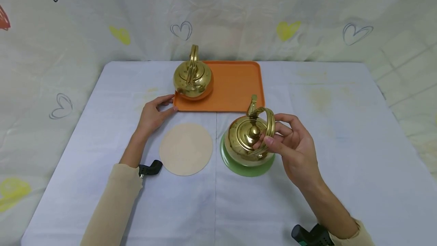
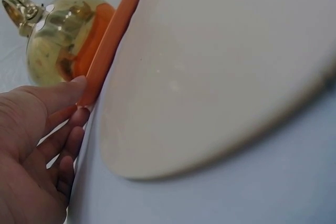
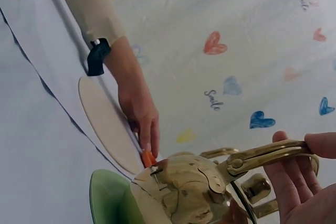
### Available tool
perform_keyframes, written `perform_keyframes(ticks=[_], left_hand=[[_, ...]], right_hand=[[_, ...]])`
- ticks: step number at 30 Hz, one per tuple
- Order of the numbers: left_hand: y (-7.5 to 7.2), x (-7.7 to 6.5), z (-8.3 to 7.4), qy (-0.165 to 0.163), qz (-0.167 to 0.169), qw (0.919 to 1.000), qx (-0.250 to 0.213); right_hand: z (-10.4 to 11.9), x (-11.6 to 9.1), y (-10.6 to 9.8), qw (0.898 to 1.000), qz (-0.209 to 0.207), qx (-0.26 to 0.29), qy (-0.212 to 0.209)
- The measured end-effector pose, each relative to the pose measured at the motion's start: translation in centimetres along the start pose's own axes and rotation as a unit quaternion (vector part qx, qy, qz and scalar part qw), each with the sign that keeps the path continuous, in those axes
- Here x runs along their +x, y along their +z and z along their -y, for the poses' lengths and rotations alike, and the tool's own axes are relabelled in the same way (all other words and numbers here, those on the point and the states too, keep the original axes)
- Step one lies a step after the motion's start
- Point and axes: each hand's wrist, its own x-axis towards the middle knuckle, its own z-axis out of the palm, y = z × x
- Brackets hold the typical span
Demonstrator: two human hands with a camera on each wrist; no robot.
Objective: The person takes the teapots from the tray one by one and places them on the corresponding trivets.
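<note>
My right hand (image 1: 297,151) grips the arched handle of a shiny brass teapot (image 1: 241,136), thumb on the near side. The teapot is over a round green plate (image 1: 252,171), its spout pointing toward the back; in the right wrist view the teapot (image 3: 189,190) overlaps the plate (image 3: 107,195). With its fingertips my left hand (image 1: 153,116) pinches the front left corner of an orange tray (image 1: 235,84); in the left wrist view the thumb lies on the tray's rim (image 2: 107,51). A second brass teapot (image 1: 192,77) stands on the tray's left side, handle up.
A round beige plate (image 1: 186,149) lies in front of the tray, left of the green plate. White cloth (image 1: 341,143) with a centre crease covers the table. Behind hangs a pale curtain (image 1: 232,14) printed with hearts and words, close to the tray's back edge.
</note>
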Motion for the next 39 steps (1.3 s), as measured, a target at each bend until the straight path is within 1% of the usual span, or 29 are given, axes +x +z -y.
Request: perform_keyframes(ticks=[5,10,13,17,21,25,27,29,32,34,36,39], left_hand=[[0.0,0.1,0.1,0.007,-0.003,0.9999,-0.007],[0.0,0.1,0.3,0.012,-0.003,0.9999,-0.008],[0.0,0.1,0.3,0.014,-0.002,0.9999,-0.008],[0.0,0.1,0.2,0.012,0.0,0.9999,-0.009],[-0.1,0.1,0.2,0.009,0.0,0.9999,-0.01],[0.0,0.1,0.2,0.004,0.0,0.9999,-0.011],[0.0,0.1,0.2,0.001,0.0,0.9999,-0.01],[0.0,0.1,0.2,-0.001,0.0,0.9999,-0.011],[0.0,0.1,0.3,-0.002,0.001,0.9999,-0.011],[0.0,0.1,0.3,-0.002,0.002,0.9999,-0.011],[0.1,0.1,0.2,-0.002,0.002,0.9999,-0.01],[0.0,0.1,0.2,-0.002,0.001,1.0,-0.01]], right_hand=[[0.2,-0.2,0.1,0.999,-0.01,-0.036,-0.001],[0.2,-0.1,-0.1,0.999,-0.011,-0.049,-0.002],[0.2,0.1,-0.3,0.997,-0.025,-0.068,-0.007],[0.5,0.7,-0.9,0.994,-0.038,-0.102,-0.018],[0.9,1.7,-1.7,0.991,-0.024,-0.13,-0.034],[0.9,2.7,-2.4,0.987,-0.022,-0.149,-0.057],[0.7,3.1,-2.8,0.983,-0.02,-0.169,-0.069],[0.4,3.5,-3.1,0.976,-0.011,-0.198,-0.086],[0.0,4.1,-3.5,0.962,0.002,-0.251,-0.107],[-0.2,4.5,-3.6,0.956,0.01,-0.269,-0.116],[-0.4,4.8,-3.7,0.953,0.011,-0.279,-0.12],[-0.7,5.1,-3.6,0.951,0.009,-0.283,-0.126]])
